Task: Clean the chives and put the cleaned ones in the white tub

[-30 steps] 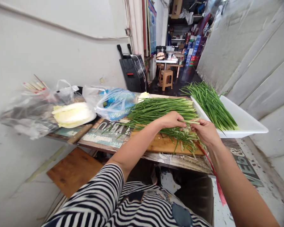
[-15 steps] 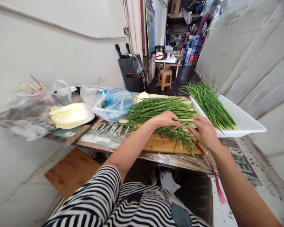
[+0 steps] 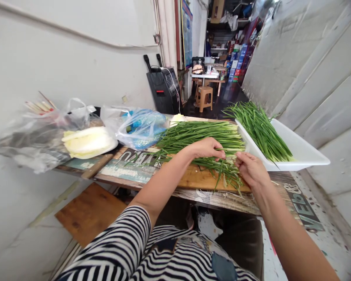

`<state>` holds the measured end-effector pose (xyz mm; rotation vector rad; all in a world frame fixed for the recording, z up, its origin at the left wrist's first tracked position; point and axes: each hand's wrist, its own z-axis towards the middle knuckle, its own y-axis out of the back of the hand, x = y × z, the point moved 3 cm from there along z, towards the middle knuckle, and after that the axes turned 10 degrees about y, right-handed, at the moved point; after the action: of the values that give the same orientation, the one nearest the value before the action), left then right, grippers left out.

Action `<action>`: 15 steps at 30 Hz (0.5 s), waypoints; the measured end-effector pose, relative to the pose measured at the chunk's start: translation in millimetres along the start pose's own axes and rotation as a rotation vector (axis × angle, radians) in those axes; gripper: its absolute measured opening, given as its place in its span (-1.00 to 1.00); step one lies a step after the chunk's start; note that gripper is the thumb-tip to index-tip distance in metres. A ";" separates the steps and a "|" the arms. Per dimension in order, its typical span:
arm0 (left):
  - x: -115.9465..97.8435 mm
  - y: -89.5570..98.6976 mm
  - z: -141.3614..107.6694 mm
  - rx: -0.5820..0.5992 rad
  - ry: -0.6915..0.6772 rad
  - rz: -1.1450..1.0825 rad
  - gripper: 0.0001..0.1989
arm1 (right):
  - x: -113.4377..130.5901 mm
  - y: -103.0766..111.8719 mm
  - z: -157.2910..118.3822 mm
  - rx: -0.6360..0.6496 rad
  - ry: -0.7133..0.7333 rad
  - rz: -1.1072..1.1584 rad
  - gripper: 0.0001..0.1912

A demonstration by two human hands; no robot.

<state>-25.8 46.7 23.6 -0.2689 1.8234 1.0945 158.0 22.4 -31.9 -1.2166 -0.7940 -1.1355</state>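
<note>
A thick pile of green chives (image 3: 201, 130) lies across the table and a wooden cutting board (image 3: 190, 177), pale stem ends to the right. Over its near side is my left hand (image 3: 209, 149), fingers closed around chive stems. My right hand (image 3: 251, 168) is just right of the stem ends, thumb and fingertips pinched together; what is between them is too small to make out. Loose, limp chive scraps (image 3: 229, 173) lie on the board under the hands. More chives (image 3: 260, 130) rest in a white plastic tray (image 3: 307, 154) at the right.
On the left of the table are a halved cabbage (image 3: 87, 142), a wooden-handled knife (image 3: 98, 166), a blue bag inside clear plastic (image 3: 143, 127) and a grey plastic bag (image 3: 32, 142). A black speaker (image 3: 165, 89) and brown stool (image 3: 204, 97) stand beyond.
My right hand has drawn slightly down and away from the stem my hands held between them. The red strip hanging by my right wrist is now mostly hidden behind my forearm.
</note>
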 end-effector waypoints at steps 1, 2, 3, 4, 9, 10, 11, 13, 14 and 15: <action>0.0 -0.1 -0.3 -0.020 0.006 0.019 -0.72 | 1.3 2.0 2.4 -0.049 0.001 0.032 -0.60; 0.4 0.0 -0.8 -0.040 0.012 0.031 -0.72 | 3.0 5.0 4.6 -0.091 0.007 0.057 -0.60; 1.0 0.2 -1.5 -0.058 0.018 0.033 -0.72 | 4.8 8.6 6.3 -0.121 0.016 0.070 -0.59; 1.8 0.6 -2.2 -0.077 0.023 0.027 -0.72 | 6.2 12.7 7.2 -0.133 0.024 0.063 -0.58; 4.0 0.8 -4.1 -0.130 0.038 -0.002 -0.74 | 5.2 35.1 4.9 -0.036 0.090 -0.444 -0.52; 3.7 0.6 -4.0 -0.141 0.037 -0.017 -0.74 | 5.6 38.3 5.4 -0.018 0.150 -0.639 -0.56; 3.2 0.8 -3.8 -0.164 0.033 -0.041 -0.74 | 6.5 39.7 6.8 -0.001 0.227 -0.837 -0.64; 1.3 2.7 -3.9 -0.248 0.008 -0.104 -0.73 | 7.7 35.5 12.1 0.065 0.375 -1.189 -0.79; 0.0 4.5 -4.4 -0.310 -0.014 -0.132 -0.72 | 6.8 30.2 16.0 0.126 0.412 -1.337 -0.74; -1.5 6.7 -5.5 -0.378 -0.038 -0.146 -0.71 | 4.6 23.3 20.6 0.206 0.411 -1.472 -0.69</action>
<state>-32.4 45.9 29.3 -0.5904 1.5281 1.3255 183.6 40.5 -30.2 -0.0042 -1.4643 -2.2676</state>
